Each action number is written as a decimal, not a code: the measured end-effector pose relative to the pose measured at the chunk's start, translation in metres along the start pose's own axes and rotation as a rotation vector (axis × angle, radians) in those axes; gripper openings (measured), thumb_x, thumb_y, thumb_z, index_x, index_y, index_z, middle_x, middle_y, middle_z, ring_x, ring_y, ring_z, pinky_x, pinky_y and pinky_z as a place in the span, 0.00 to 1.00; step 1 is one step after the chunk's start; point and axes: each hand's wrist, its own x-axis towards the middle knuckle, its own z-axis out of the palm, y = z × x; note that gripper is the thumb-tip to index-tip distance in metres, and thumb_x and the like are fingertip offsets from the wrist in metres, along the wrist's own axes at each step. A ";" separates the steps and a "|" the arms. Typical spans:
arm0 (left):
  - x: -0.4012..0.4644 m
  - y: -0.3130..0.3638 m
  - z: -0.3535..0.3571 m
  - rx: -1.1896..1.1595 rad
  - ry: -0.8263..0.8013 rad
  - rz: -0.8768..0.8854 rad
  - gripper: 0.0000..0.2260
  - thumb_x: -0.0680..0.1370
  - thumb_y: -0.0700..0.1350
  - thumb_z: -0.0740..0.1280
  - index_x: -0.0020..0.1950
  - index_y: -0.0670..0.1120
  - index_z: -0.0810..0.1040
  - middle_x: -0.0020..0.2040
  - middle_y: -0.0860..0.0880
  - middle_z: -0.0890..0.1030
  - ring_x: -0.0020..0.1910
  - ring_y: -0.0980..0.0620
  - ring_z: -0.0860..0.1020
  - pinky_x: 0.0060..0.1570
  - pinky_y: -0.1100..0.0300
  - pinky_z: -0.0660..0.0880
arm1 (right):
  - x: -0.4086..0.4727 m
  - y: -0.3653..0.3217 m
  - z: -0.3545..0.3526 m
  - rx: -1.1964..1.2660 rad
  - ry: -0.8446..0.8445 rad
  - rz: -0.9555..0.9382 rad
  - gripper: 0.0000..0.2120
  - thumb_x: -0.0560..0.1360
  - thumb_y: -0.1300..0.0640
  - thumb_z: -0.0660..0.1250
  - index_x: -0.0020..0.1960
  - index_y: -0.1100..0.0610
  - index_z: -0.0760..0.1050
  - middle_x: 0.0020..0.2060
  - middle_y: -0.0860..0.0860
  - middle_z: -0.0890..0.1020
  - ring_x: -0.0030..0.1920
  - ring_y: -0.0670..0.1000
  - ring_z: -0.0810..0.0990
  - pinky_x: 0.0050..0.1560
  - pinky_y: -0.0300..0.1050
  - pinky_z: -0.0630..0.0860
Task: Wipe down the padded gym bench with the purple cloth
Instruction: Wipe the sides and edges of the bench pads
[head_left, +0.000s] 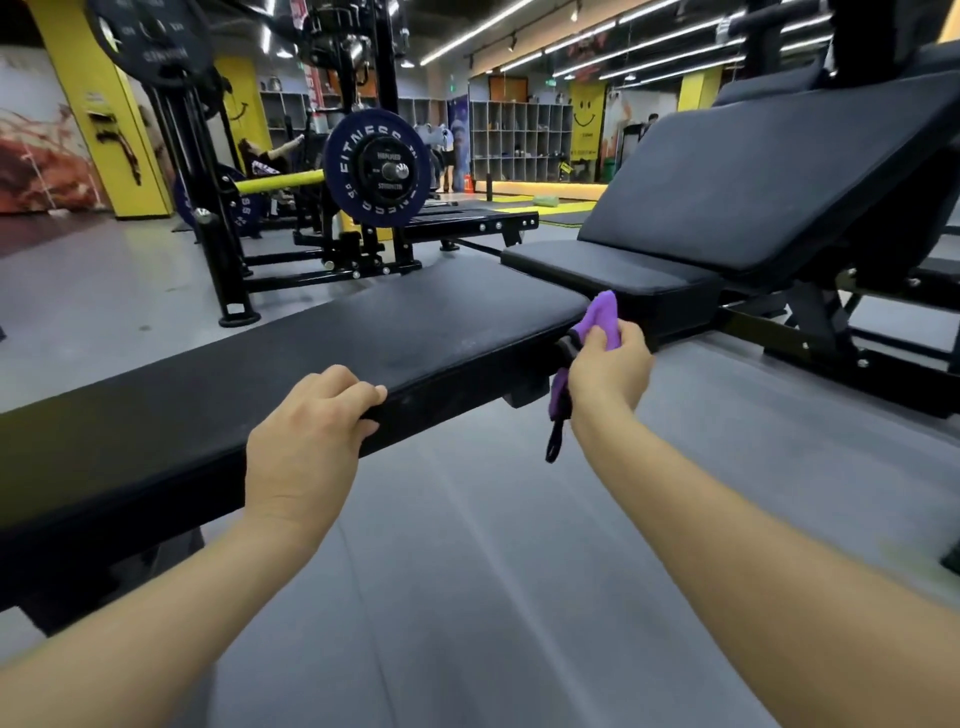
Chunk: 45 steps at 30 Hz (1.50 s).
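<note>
My left hand (306, 431) curled over the padded bench's (311, 358) near edge; my right hand (610, 366) pinched the purple cloth (605, 317) at its right end. Bunched so, the cloth risked skipping the surface and snagging its dangling black strap (557, 441).

- The left hand (311, 441) curled over the near edge of the black padded bench (332, 343), fingers on top, thumb on its side face.
- The right hand (610, 371) pinched the purple cloth (605, 314) at the bench's far end corner.
- A black strap (558, 441) hung below that grip.
- An inclined bench (769, 176) stood just beyond, with a plate-loaded barbell (376, 169) behind.
</note>
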 end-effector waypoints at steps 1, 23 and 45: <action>0.000 0.000 0.000 0.006 0.003 0.004 0.13 0.64 0.34 0.78 0.45 0.43 0.83 0.38 0.49 0.79 0.36 0.45 0.78 0.22 0.60 0.71 | -0.009 0.005 0.000 0.038 0.013 -0.003 0.09 0.78 0.56 0.57 0.55 0.54 0.73 0.55 0.54 0.75 0.47 0.55 0.77 0.51 0.49 0.74; -0.025 -0.033 -0.024 -0.027 -0.081 0.075 0.21 0.69 0.32 0.72 0.59 0.46 0.78 0.51 0.51 0.77 0.49 0.49 0.77 0.28 0.57 0.75 | -0.158 0.002 0.047 -0.142 -0.269 -0.082 0.07 0.81 0.56 0.52 0.55 0.59 0.60 0.55 0.55 0.66 0.46 0.61 0.74 0.41 0.47 0.65; -0.039 -0.058 -0.014 0.030 -0.014 0.081 0.29 0.65 0.28 0.74 0.61 0.51 0.79 0.46 0.55 0.78 0.42 0.55 0.71 0.21 0.64 0.68 | -0.128 0.030 0.053 -0.317 0.137 -0.573 0.11 0.74 0.65 0.62 0.55 0.56 0.71 0.50 0.56 0.72 0.45 0.56 0.68 0.29 0.54 0.74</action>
